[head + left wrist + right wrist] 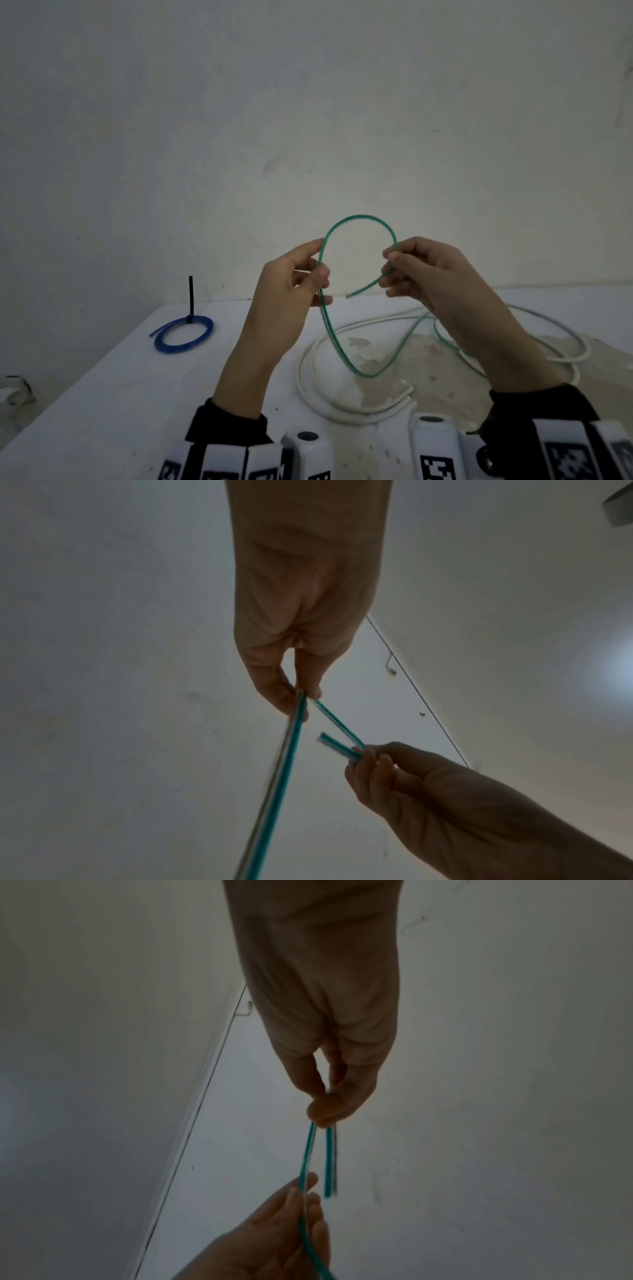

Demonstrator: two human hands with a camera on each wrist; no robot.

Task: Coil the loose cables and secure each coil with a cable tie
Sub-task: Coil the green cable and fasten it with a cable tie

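Observation:
A thin green cable [359,217] arches in the air between my two hands above the white table [102,394]. My left hand [317,270] pinches it at thumb and forefinger, and the cable hangs down from there in a long loop [368,375] to the table. My right hand [390,265] pinches the cable near its free end, whose short tail [359,291] points left. The left wrist view shows the same pinch by my left hand [303,696] on the green cable [284,772]. In the right wrist view my right hand [325,1112] holds both green strands [308,1150].
A blue cable coil [183,334] with an upright black cable tie [190,298] lies at the table's far left. A loose white cable [342,407] curls on the table under my hands, over a stained patch [394,353]. A plain wall stands behind.

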